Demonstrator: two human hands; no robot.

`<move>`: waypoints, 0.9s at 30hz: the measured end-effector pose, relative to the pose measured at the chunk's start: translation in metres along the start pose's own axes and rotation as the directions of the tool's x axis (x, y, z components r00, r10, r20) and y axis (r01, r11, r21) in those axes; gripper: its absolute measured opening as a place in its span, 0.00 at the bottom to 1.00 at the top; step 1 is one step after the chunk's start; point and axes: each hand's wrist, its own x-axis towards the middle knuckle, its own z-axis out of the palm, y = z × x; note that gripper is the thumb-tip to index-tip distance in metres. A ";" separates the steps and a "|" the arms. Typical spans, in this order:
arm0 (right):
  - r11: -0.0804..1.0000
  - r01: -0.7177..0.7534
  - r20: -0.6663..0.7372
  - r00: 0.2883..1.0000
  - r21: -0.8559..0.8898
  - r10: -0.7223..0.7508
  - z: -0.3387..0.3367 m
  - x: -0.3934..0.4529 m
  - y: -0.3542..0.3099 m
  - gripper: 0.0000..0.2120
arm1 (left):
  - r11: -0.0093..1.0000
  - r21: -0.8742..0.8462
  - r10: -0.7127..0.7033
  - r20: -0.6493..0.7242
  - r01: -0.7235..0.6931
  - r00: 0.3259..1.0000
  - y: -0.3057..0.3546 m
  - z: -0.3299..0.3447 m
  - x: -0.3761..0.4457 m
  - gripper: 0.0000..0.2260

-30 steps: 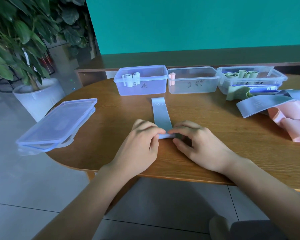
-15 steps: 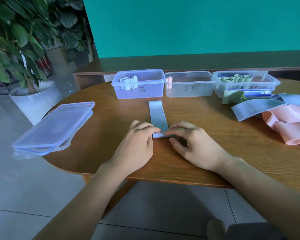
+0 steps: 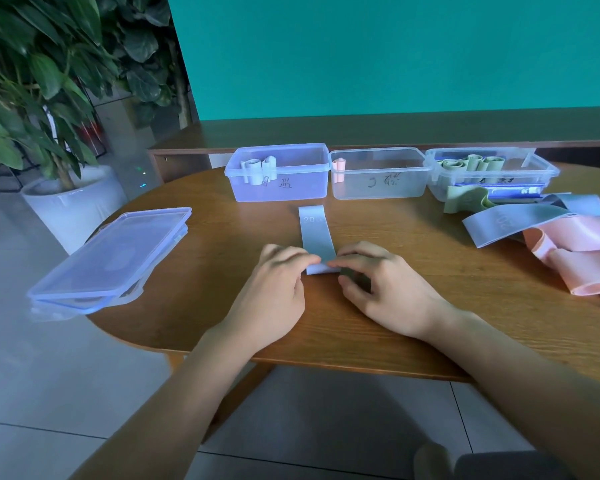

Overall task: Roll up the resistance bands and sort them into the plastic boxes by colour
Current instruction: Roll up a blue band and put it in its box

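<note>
A pale blue resistance band [image 3: 314,230] lies flat on the round wooden table [image 3: 222,265], its near end curled into a small roll. My left hand [image 3: 274,292] and my right hand [image 3: 385,289] pinch that rolled end from either side. Behind it stand three clear plastic boxes: the left box [image 3: 302,188] holds pale blue rolls, the middle box [image 3: 388,187] one pink roll, the right box [image 3: 537,174] green rolls. Loose blue bands [image 3: 510,223], pink bands [image 3: 582,251] and a green band [image 3: 465,200] lie in a heap at the right.
Stacked box lids [image 3: 111,254] overhang the table's left edge. A potted plant in a white pot [image 3: 73,209] stands on the floor to the left. A low wooden ledge [image 3: 361,136] runs behind the table under the teal wall.
The roll at the band's near end has grown slightly and the flat part is shorter. Both hands stay on it; the view has shifted a little.
</note>
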 end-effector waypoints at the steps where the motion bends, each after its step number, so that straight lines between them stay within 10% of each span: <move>1: 1.000 -0.005 0.004 1.000 0.001 0.005 0.000 0.001 0.000 0.15 | 1.000 -0.003 -0.003 -0.011 0.003 1.000 0.000 0.000 0.000 0.21; 27: 1.000 -0.015 -0.023 1.000 0.002 0.015 0.004 0.023 0.012 0.15 | 0.998 0.041 -0.042 -0.004 0.042 0.999 -0.009 0.007 0.017 0.15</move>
